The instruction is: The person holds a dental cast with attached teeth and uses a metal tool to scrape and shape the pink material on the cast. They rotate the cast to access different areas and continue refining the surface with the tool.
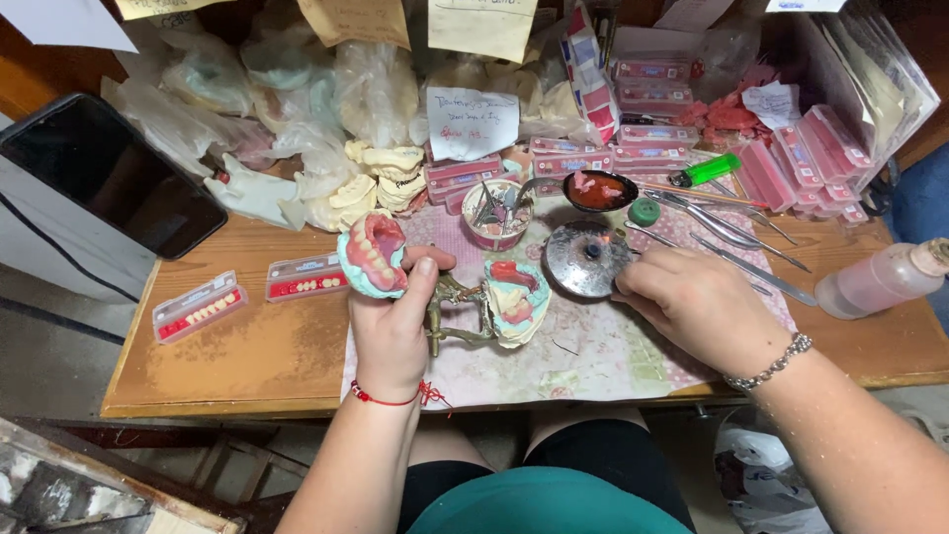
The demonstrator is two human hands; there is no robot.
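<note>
Left hand is wrapped around a denture model, thumb up its side, raised over the patterned mat. Right hand rests curled by a round metal lid; can't tell what its fingertips pinch.

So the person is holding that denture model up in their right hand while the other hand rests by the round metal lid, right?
Not quite: the head view shows the denture model in the left hand. The right hand is the one by the round metal lid.
</note>
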